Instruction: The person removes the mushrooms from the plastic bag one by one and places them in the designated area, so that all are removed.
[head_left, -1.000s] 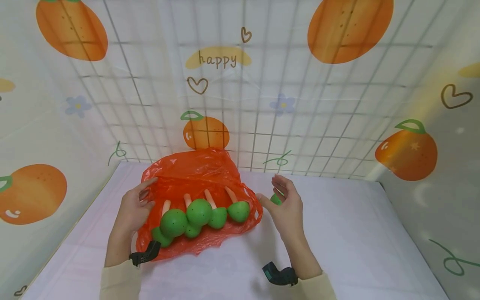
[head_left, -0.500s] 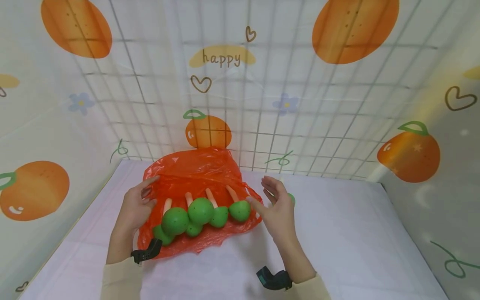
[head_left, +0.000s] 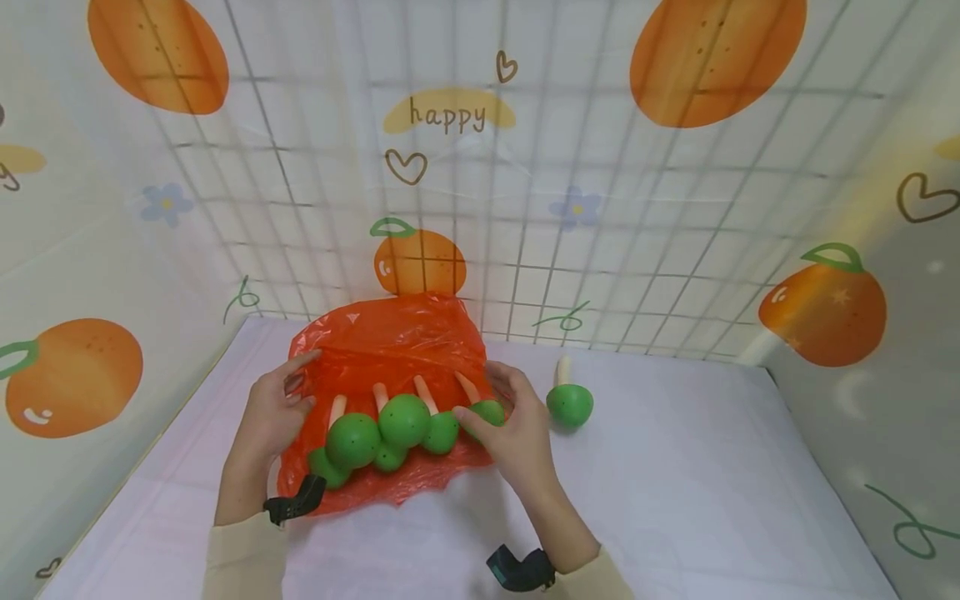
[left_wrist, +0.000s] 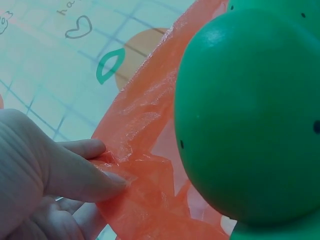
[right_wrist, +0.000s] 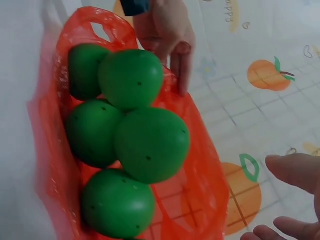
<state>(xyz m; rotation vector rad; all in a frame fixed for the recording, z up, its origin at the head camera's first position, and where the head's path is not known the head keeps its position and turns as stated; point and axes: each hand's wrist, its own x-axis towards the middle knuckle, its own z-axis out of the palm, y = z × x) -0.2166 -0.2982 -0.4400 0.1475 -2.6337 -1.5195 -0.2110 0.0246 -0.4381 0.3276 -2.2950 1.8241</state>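
A red plastic bag [head_left: 397, 325] lies with its mouth facing me. Inside sit several mushroom-shaped pieces [head_left: 405, 421] with rounded green caps, black dots and pale stems, caps toward me. My left hand [head_left: 273, 417] pinches the bag's left edge; in the left wrist view the thumb [left_wrist: 90, 182] lies on the red film and a finger shows behind it. At the bag's right end is my right hand [head_left: 517, 425], thumb and fingers spread apart, overlapping the rightmost green piece in the head view. Nothing is between its fingers in the right wrist view.
Another green mushroom-shaped piece [head_left: 570, 406] stands cap-down on the white table [head_left: 675, 483], right of my right hand. Behind the table rises a wire grid covered by an orange-printed cloth [head_left: 585, 150]. Similar cloth walls close off both sides.
My right hand has moved left to the bag's right end, uncovering the loose green piece on the table. The left hand stays at the bag's left edge.
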